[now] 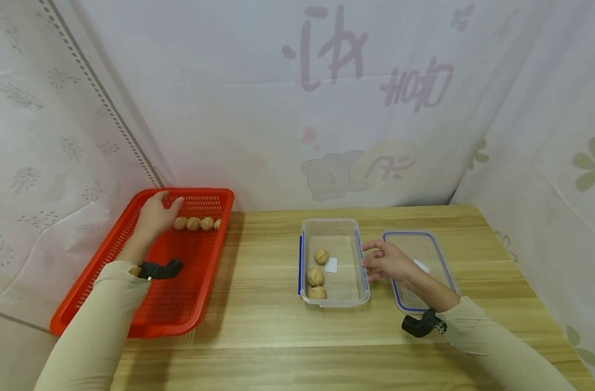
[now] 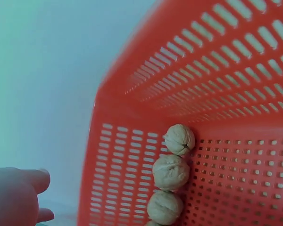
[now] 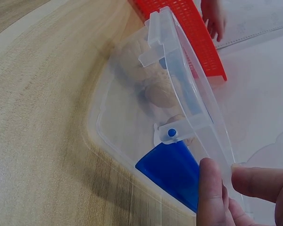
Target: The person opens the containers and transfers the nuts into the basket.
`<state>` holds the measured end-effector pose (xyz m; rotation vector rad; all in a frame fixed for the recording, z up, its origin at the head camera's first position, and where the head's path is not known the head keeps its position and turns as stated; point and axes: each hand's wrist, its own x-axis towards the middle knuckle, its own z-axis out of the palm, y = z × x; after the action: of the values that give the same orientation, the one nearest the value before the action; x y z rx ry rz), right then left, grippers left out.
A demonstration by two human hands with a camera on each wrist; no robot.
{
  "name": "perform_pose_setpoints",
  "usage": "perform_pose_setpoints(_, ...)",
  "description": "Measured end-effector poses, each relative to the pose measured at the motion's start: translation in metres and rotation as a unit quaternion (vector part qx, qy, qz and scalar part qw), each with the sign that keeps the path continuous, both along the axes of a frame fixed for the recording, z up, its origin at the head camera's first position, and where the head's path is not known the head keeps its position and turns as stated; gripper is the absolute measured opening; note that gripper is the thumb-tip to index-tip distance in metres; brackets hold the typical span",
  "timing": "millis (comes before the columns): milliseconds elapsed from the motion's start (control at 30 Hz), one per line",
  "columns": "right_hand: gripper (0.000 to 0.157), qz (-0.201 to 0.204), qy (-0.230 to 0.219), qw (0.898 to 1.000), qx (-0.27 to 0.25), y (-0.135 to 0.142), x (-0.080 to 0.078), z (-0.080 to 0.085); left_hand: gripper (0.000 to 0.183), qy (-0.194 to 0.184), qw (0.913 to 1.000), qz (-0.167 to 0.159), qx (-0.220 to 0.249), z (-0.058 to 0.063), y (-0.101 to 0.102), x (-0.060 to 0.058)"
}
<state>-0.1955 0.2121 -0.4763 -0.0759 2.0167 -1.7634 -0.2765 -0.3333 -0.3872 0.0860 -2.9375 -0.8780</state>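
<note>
My left hand (image 1: 157, 216) hovers over the far left part of a red plastic basket (image 1: 182, 304), with thumb and fingers apart and nothing between them. A row of several walnuts (image 1: 193, 224) lies against the basket's far wall; the left wrist view shows these walnuts (image 2: 170, 172) closer. At the middle of the table stands a clear plastic food container (image 1: 343, 239) with three walnuts (image 1: 315, 276) along its left side. My right hand (image 1: 391, 262) pinches the container's right rim between thumb (image 3: 259, 181) and fingers, beside a blue latch (image 3: 172, 172).
A clear lid (image 1: 412, 244) with a blue seal lies on the wooden table (image 1: 258, 326), right of the container and partly under my right forearm. A small white label (image 1: 330, 265) shows in the container. Printed cloth (image 1: 258, 136) hangs behind and on both sides.
</note>
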Motion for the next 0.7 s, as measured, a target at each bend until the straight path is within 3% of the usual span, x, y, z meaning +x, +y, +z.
perform_pose_setpoints(200, 0.05, -0.003, -0.001, 1.0, 0.003, 0.0, 0.0, 0.0, 0.074, 0.031, 0.9985, -0.035, -0.03, 0.008, 0.017, 0.006)
perform_pose_setpoints(700, 0.049, -0.002, -0.003, 1.0, -0.001, 0.001, -0.001, -0.003, 0.073, 0.036, 0.9925, -0.09, -0.074, 0.023, 0.065, 0.019)
